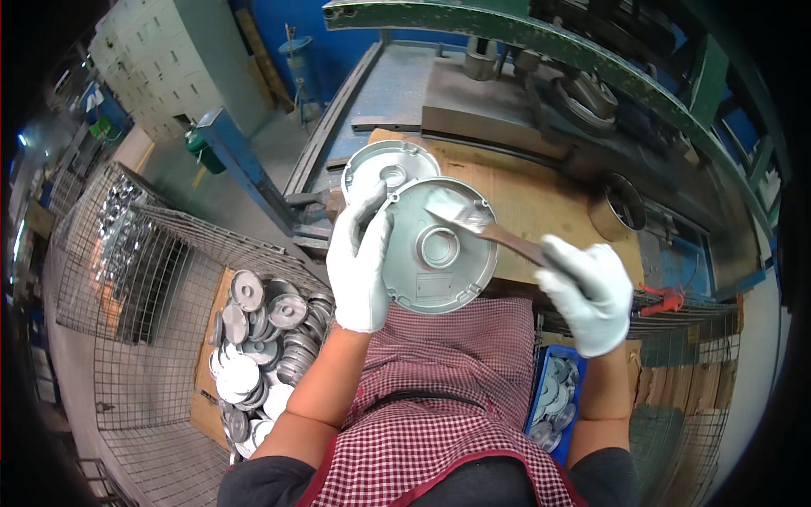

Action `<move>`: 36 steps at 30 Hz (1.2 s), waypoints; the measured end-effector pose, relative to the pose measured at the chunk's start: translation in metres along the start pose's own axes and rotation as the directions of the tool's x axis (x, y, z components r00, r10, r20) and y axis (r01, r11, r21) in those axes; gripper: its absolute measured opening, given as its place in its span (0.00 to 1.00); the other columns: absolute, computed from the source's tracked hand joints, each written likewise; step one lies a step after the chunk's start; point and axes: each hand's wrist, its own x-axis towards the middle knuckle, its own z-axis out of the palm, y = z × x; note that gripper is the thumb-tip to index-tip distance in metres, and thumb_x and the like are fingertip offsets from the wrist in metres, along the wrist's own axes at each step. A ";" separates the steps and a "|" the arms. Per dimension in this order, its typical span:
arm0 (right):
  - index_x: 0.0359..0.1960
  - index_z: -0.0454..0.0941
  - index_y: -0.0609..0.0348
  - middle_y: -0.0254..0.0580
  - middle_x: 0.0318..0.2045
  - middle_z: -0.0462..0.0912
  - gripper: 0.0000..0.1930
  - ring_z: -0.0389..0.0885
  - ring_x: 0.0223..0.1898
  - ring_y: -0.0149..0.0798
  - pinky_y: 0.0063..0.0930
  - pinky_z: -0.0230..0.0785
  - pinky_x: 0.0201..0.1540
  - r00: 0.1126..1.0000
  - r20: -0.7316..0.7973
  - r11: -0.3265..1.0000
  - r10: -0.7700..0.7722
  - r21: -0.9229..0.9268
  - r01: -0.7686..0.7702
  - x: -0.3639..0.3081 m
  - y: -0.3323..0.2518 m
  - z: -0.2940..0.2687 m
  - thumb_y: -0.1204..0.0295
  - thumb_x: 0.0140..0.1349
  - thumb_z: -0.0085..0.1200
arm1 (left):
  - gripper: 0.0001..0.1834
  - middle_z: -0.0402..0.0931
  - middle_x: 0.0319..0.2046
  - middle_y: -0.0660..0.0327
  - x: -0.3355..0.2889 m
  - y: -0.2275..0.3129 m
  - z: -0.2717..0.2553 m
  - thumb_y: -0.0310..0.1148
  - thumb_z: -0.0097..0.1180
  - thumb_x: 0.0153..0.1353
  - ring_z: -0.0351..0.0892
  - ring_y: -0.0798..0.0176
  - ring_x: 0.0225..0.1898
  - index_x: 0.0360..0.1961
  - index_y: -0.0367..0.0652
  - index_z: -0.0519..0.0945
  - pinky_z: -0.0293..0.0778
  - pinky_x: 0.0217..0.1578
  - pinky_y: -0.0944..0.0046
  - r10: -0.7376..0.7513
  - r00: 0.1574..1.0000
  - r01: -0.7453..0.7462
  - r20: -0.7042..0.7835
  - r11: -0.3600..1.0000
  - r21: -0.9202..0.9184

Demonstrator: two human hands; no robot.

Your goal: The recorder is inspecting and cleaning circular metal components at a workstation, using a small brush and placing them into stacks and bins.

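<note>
My left hand (pixel 358 262), in a white glove, grips the left rim of a round grey metal cover (pixel 405 279) with a raised ring at its centre. In my gloved right hand (pixel 591 291) is a flat paintbrush (pixel 517 243), held by its brown wooden handle. Its pale bristles lie over the upper inner face of the cover and look slightly blurred. Just behind, a second round metal cover (pixel 359 173) rests at the edge of the wooden board (pixel 528 198), partly hidden by my left hand and the first cover.
A wire-mesh cage (pixel 144 380) on the left holds many round metal parts (pixel 287 311). A blue bin (pixel 541 393) with similar parts stands by my right arm. A metal can (pixel 615 211) sits on the board's right, before the press bed (pixel 490 127). A green beam (pixel 507 29) crosses above.
</note>
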 end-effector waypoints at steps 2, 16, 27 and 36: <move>0.42 0.83 0.62 0.40 0.21 0.79 0.17 0.73 0.21 0.42 0.34 0.62 0.30 1.000 0.024 1.000 0.020 0.015 -0.020 0.002 0.000 0.002 0.73 0.50 0.68 | 0.18 0.75 0.56 0.53 -0.002 -0.002 0.003 0.26 0.51 0.67 0.73 0.62 0.56 0.57 0.32 0.73 0.65 0.60 0.63 0.010 1.000 -0.010 0.021 1.000 0.025; 0.37 0.84 0.57 0.35 0.17 0.72 0.14 0.68 0.19 0.40 0.33 0.57 0.28 1.000 0.000 0.984 0.014 -0.179 -0.014 -0.003 -0.018 -0.027 0.71 0.48 0.69 | 0.18 0.73 0.57 0.51 -0.007 0.003 -0.001 0.26 0.50 0.68 0.72 0.60 0.58 0.57 0.31 0.72 0.65 0.61 0.61 0.038 0.999 -0.037 0.018 0.999 -0.040; 0.41 0.85 0.61 0.36 0.24 0.76 0.18 0.70 0.23 0.36 0.29 0.63 0.31 0.974 -0.138 0.983 0.181 0.049 -0.176 -0.031 -0.006 -0.030 0.72 0.45 0.70 | 0.20 0.73 0.55 0.54 0.011 -0.015 -0.017 0.33 0.48 0.71 0.71 0.64 0.56 0.58 0.32 0.71 0.66 0.58 0.65 -0.076 0.993 0.062 -0.090 0.987 -0.146; 0.57 0.78 0.59 0.33 0.45 0.81 0.20 0.62 0.23 0.19 0.12 0.57 0.25 0.462 -0.545 0.658 0.699 0.240 -0.713 -0.079 0.124 -0.070 0.64 0.66 0.55 | 0.23 0.79 0.41 0.54 0.035 -0.041 -0.050 0.44 0.51 0.69 0.78 0.68 0.20 0.54 0.35 0.74 0.73 0.17 0.73 -0.214 0.774 0.628 0.596 0.381 -0.678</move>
